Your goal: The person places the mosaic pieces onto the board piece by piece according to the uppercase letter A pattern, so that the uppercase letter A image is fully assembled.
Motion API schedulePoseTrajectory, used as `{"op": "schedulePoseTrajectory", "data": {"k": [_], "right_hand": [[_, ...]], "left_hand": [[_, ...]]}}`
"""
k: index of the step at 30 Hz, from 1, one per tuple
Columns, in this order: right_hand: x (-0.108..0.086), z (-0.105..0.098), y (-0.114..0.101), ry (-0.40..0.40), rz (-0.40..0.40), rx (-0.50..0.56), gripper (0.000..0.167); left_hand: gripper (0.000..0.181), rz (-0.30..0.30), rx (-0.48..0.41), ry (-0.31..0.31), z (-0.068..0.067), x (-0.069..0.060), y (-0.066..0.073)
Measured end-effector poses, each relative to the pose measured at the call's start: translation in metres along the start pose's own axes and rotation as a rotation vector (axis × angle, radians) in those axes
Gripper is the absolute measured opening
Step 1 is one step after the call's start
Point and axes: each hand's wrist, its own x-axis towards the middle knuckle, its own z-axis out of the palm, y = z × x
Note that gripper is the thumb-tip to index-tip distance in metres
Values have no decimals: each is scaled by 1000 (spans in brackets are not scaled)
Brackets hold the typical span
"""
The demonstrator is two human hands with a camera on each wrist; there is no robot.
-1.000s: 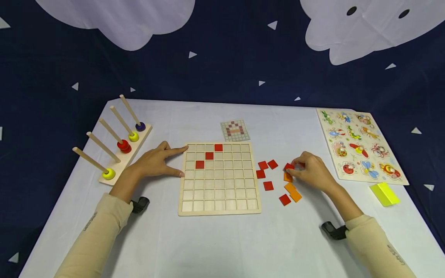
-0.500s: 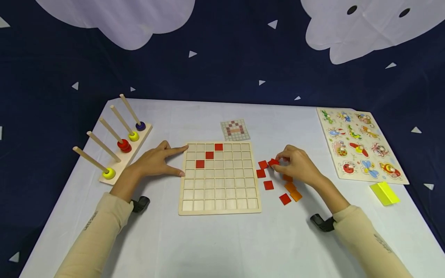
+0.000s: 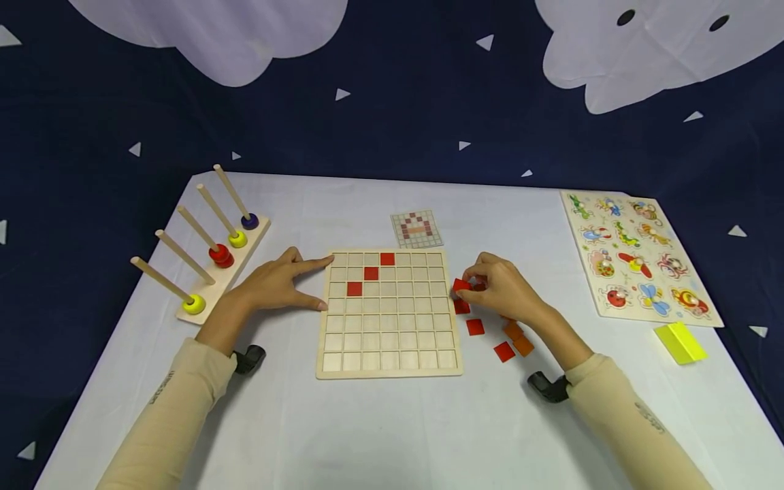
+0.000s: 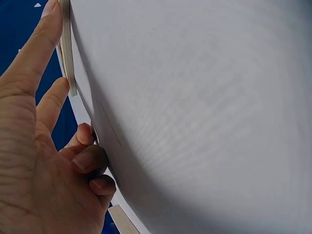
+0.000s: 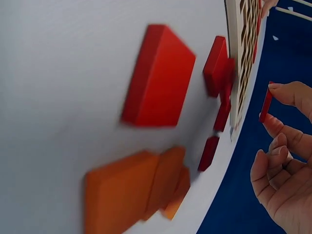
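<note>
A wooden grid board [image 3: 389, 376] lies mid-table with three red tiles in a diagonal, one of them [image 3: 354, 289] lowest. Its left edge is touched by the thumb and index finger of the left hand [image 3: 273, 282]; that hand's other fingers are curled in the left wrist view [image 4: 53, 141]. Between thumb and index finger the right hand [image 3: 505, 289] pinches a red tile [image 5: 266, 102], held just off the board's right edge. Loose red tiles [image 3: 475, 327] and orange tiles [image 3: 523, 346] lie under and beside this hand, some partly hidden by it.
Behind the board lies a small pattern card [image 3: 416, 229]. A peg stand [image 3: 230, 271] with coloured rings is at the left. An insect puzzle board [image 3: 640, 258] and a yellow block [image 3: 680, 342] are at the right.
The right hand has moved left from the orange tiles toward the board, carrying the pinched red tile. The left hand has stayed at the board's left edge.
</note>
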Motion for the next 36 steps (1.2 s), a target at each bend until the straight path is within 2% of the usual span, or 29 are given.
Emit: {"op": "schedulePoseTrajectory", "data": {"k": [25,36], "right_hand": [[31,35,-51,-101,-149,29,24],[39,49,-70,-131,-158,40,26]], "left_hand": [[98,2,7,5,-1,-1,1],[99,7,11,8,0,0,-2]]}}
